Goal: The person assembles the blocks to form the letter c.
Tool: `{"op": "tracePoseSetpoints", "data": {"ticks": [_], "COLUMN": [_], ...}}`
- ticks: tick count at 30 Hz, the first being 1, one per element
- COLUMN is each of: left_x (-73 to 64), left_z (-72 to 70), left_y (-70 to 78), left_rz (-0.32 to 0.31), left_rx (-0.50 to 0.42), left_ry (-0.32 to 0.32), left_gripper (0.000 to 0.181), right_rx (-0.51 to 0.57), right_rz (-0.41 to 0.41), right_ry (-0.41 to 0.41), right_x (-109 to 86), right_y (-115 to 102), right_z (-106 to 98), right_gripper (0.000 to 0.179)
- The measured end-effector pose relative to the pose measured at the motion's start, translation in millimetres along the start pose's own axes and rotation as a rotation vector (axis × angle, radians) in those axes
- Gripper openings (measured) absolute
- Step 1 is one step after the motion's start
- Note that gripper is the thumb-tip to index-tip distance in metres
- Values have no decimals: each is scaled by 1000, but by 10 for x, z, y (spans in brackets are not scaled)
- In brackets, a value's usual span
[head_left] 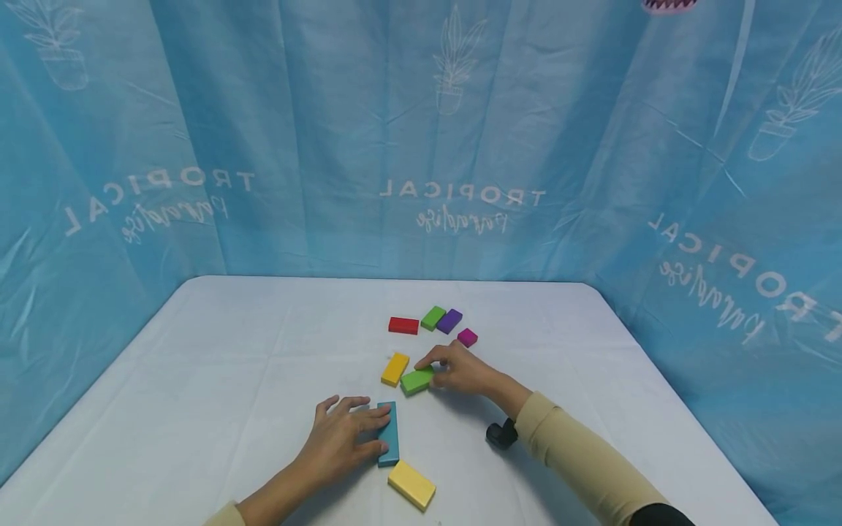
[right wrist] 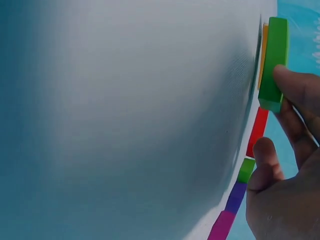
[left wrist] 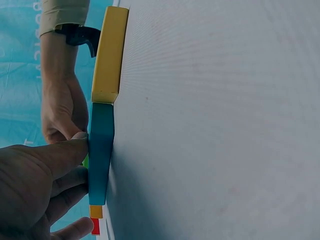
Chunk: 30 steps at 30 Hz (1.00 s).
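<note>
Pinched in my right hand (head_left: 460, 369) is a green block (head_left: 416, 381), beside an orange-yellow block (head_left: 395, 370). My right thumb lies against the green block's side (right wrist: 273, 65) in the right wrist view. My left hand (head_left: 345, 435) touches a long teal block (head_left: 389, 438) with the thumb and a finger, the other fingers spread beyond it. The left wrist view shows the left thumb tip at the teal block's edge (left wrist: 101, 155). A pale yellow block (head_left: 411, 484) meets the teal block's near end at an angle.
Farther back lie a red block (head_left: 403, 326), a second green block (head_left: 433, 318), a purple block (head_left: 450, 321) and a magenta block (head_left: 468, 337). A white cloth covers the table (head_left: 197, 387). Blue printed curtains (head_left: 342, 131) surround its back and sides.
</note>
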<state>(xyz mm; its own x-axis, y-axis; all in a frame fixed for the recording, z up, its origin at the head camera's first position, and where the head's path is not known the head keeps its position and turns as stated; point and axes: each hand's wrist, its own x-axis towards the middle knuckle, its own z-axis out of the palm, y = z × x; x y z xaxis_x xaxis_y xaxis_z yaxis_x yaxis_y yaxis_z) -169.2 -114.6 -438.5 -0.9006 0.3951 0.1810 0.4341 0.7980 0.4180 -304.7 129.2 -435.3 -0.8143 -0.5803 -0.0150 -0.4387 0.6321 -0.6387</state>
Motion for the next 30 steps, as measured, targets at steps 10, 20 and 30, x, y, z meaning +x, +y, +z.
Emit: {"op": "tracePoseSetpoints", "data": {"ticks": [10, 20, 30], "left_x": [-3, 6, 11], "left_z": [-6, -6, 3], "left_y": [8, 13, 6], "left_rz": [7, -3, 9], "left_rx": [-3, 15, 3], "left_ry": [6, -4, 3], "left_gripper": [43, 44, 44], "right_rx": [-7, 18, 33], "right_rz": [1, -19, -55], "right_ry": [-91, -156, -229], "right_x": [124, 243, 379], "right_y": [-49, -42, -7], "right_z": [30, 60, 34], "right_gripper": [33, 35, 37]}}
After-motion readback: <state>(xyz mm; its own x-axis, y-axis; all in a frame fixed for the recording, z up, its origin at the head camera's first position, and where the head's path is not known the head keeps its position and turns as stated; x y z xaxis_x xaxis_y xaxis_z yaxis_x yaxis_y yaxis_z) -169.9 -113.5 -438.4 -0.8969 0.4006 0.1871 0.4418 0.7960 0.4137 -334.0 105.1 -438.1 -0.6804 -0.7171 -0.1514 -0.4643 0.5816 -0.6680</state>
